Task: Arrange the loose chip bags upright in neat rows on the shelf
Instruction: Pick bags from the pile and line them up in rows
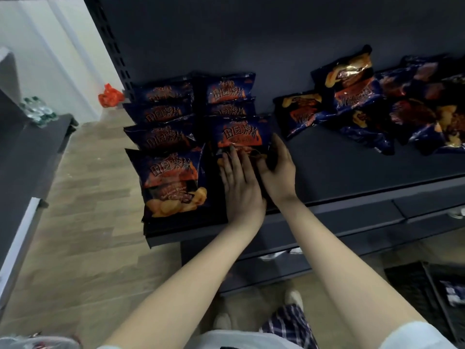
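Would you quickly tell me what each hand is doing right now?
Left hand: open, flat on the bag.
Right hand: gripping the bag's edge.

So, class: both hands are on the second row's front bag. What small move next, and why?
Probably the right hand lets go of the front bag and reaches for the nearest loose bag: the second row holds three bags, the first row four, and a pile lies jumbled.

A dark grey flat metal shelf (pixel 339 172) is being occupied by glossy dark blue and orange chip bags (pixel 173 177). Two upright rows (pixel 232 93) are being kept just right of the black perforated upright post (pixel 113 46); a loose heap (pixel 364 104) is being left lying farther right of it.
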The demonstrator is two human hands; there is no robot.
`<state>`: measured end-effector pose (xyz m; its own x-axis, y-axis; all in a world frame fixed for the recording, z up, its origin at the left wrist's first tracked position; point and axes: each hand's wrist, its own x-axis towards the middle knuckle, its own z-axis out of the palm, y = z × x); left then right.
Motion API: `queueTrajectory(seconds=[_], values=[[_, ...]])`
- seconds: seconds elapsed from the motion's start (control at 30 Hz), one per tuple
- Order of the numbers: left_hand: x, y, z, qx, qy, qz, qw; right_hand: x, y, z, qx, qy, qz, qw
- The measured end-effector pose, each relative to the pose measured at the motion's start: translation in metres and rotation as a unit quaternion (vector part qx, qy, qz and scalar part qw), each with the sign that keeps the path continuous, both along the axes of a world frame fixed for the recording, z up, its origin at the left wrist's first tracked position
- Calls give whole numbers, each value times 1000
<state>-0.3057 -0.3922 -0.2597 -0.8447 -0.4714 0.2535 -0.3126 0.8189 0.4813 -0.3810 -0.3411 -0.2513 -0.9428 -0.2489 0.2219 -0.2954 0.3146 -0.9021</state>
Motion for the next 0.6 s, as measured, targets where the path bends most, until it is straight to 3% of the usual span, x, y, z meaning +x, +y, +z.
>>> queueTrajectory(seconds=[0.2, 0.43, 0.6], values=[[2, 1, -6, -25, 31, 8, 999, 1, 2, -1, -15, -14, 16, 1000], [1, 8, 2, -51, 103, -26, 993, -15, 19, 1, -99, -80, -5, 992], [-41, 42, 29, 69, 194, -48, 978, -55, 52, 4, -95, -66, -42, 992]])
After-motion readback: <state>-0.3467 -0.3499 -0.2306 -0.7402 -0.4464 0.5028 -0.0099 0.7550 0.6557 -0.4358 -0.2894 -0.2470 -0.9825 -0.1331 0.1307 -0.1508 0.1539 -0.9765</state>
